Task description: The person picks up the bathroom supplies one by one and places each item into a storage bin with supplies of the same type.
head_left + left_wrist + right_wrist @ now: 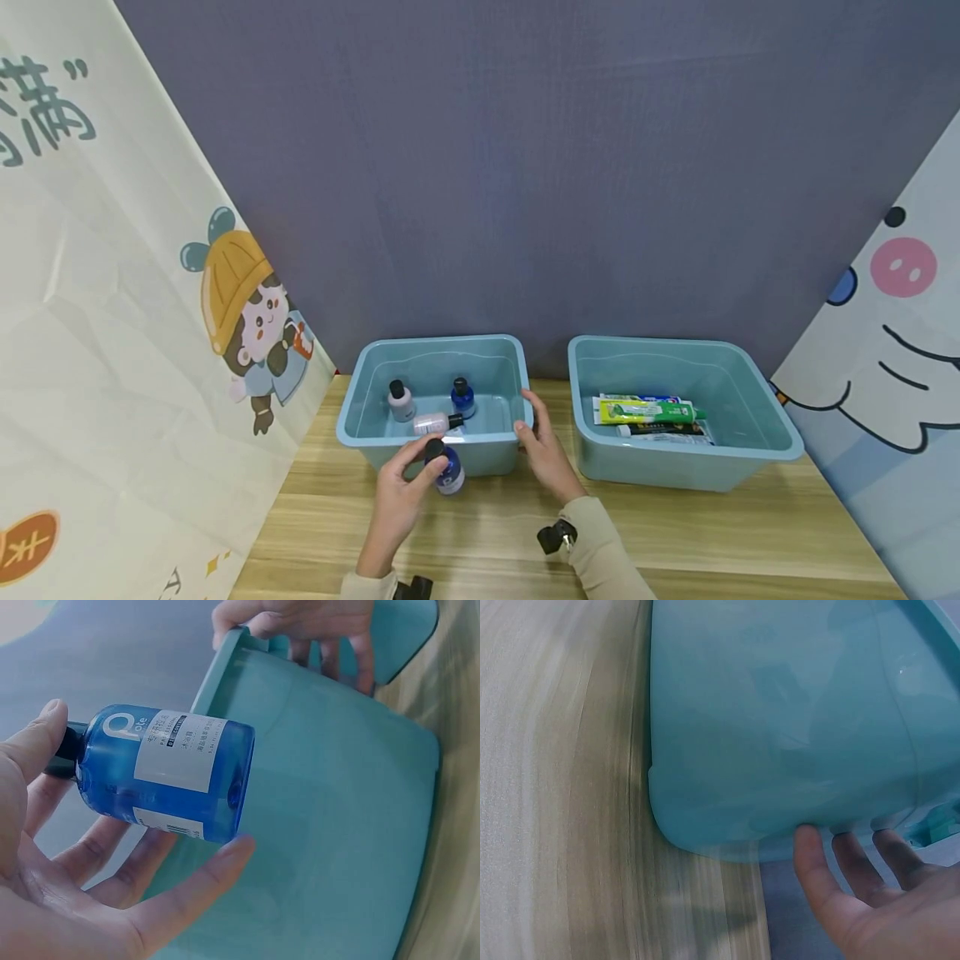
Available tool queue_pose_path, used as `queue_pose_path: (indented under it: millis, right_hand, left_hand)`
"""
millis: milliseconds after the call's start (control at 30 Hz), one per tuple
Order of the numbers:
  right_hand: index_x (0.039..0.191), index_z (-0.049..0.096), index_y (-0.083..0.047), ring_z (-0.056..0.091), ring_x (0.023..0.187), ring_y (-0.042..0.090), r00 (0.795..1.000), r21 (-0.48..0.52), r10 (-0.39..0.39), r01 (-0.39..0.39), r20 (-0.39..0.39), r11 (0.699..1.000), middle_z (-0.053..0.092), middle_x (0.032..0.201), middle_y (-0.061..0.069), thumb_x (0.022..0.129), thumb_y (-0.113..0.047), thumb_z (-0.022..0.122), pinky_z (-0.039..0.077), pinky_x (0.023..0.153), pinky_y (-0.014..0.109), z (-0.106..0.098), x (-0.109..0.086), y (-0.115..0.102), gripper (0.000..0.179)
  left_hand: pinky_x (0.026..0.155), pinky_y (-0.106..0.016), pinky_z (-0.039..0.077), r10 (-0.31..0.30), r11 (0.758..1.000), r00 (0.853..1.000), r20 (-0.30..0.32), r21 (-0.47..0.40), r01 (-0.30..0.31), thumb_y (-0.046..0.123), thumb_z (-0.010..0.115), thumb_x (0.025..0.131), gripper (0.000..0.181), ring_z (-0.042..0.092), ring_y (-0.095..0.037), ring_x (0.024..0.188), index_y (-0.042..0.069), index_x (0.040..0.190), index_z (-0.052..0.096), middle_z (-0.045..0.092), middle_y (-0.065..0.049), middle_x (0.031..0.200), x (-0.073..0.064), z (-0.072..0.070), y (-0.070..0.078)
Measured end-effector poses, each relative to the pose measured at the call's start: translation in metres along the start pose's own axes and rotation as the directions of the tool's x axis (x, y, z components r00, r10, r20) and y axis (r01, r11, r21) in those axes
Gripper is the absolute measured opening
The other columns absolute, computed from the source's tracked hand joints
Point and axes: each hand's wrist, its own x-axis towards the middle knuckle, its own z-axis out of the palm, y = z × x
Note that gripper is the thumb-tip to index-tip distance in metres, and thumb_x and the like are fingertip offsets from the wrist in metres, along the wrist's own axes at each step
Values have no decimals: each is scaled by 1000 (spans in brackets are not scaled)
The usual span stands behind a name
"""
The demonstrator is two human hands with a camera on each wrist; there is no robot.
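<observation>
In the head view my left hand (393, 504) pinches a small blue bottle (451, 473) by its black cap, in front of the left light-blue bin (480, 450). The left wrist view shows this bottle (176, 769) tipped sideways, its white label facing the camera, with the other fingers spread below it. My right hand (551, 458) grips the bin's right front corner, thumb at the rim. In the right wrist view its fingertips (808, 838) touch the bin's wall. Inside that bin, a pale bottle (402, 403) and another blue bottle (463, 402) stand upright; a second pale bottle (430, 424) lies flat.
To the right stands a similar light-blue bin (675, 462) with several toothpaste tubes (647, 412) lying in it. Both bins rest on a wood-grain table (487, 550), against a grey backdrop (525, 183). Printed white panels (90, 333) flank the table.
</observation>
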Motion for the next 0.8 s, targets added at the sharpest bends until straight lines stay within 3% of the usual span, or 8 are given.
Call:
queue_pose_path:
  millis: [267,567,800]
  right_hand:
    - [161,21,-33,34,145,44,1000,-6,12,-12,-5,1000,13,171,16,110,-36,46,46,102,65,-1,0,1,56]
    - [161,21,-34,30,148,47,1000,-3,20,-20,-5,1000,12,171,17,110,-34,45,44,104,67,-1,0,-1,56]
    - [161,21,-34,28,148,49,1000,-1,17,-17,-6,1000,12,171,17,112,-26,43,45,104,65,-1,1,-2,54]
  left_hand:
    - [95,-28,52,-10,999,1000,12,35,10,12,77,91,33,64,-7,105,18,123,75,74,-3,122,6,-3,6]
    - [94,-23,50,39,998,998,39,40,-40,12,74,93,33,63,-9,107,18,125,73,72,-4,129,14,-8,17]
    - [89,-24,51,28,997,999,40,75,-31,14,73,94,31,63,-9,104,21,124,73,74,-2,119,19,-14,25]
